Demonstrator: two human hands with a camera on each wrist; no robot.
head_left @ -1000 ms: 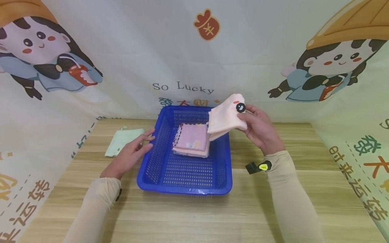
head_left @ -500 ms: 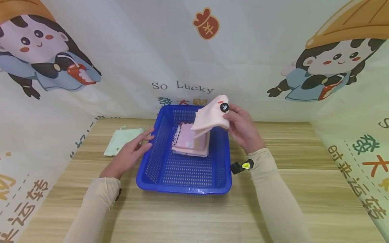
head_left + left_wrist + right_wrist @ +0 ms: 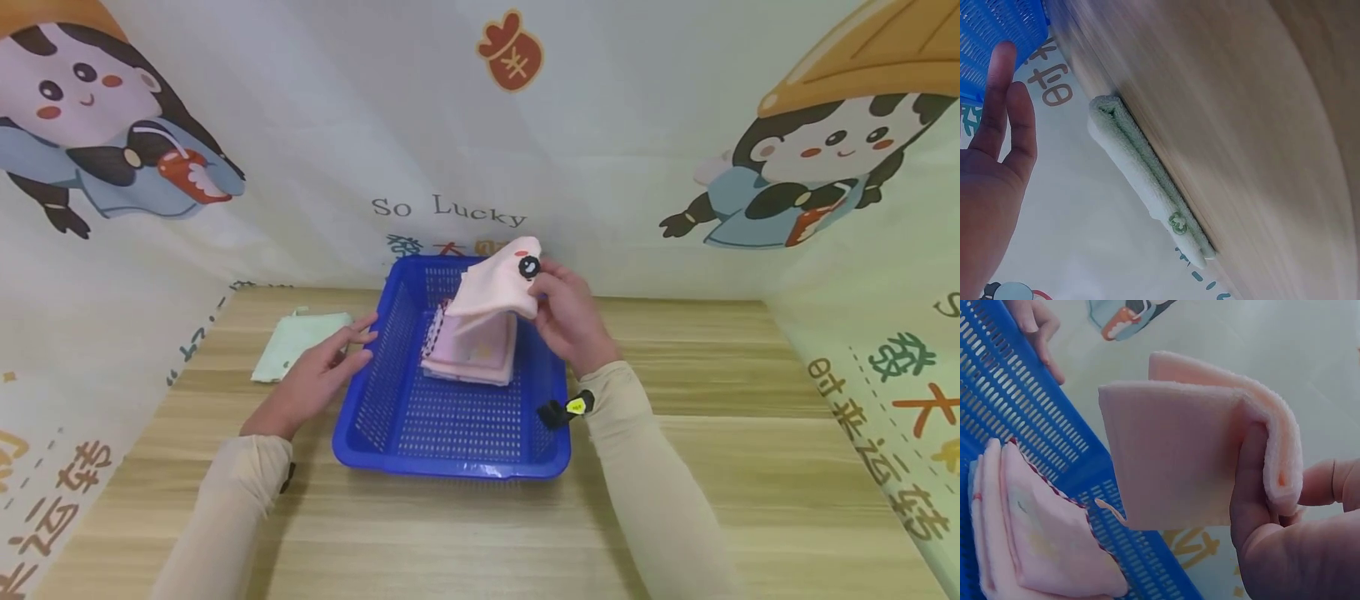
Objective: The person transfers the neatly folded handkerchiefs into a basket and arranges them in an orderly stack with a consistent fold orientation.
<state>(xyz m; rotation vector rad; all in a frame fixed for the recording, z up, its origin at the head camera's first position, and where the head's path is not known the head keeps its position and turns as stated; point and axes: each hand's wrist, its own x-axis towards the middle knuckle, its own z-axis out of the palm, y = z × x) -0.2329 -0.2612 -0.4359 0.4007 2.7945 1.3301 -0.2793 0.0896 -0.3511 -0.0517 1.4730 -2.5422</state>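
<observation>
A folded light-pink towel (image 3: 491,283) with a black round patch hangs over the blue basket (image 3: 450,465). My right hand (image 3: 572,317) pinches its right edge between thumb and fingers; the fold shows clearly in the right wrist view, where the towel (image 3: 1172,450) stands away from the pile. Under it in the basket lies a stack of folded pink towels (image 3: 480,354), the top one with a dark checked edge. My left hand (image 3: 318,375) has its fingers extended, fingertips right at the basket's left side. The left wrist view shows the fingers (image 3: 1000,94) straight.
A folded pale-green towel (image 3: 288,342) lies on the wooden table (image 3: 465,533), left of the basket and partly behind my left hand. A printed cloth backdrop (image 3: 337,125) rises along the back and both sides of the table.
My right hand has carried the pink towel leftward, from the basket's right rim to above the stack. The left hand has stayed at the basket's side.
</observation>
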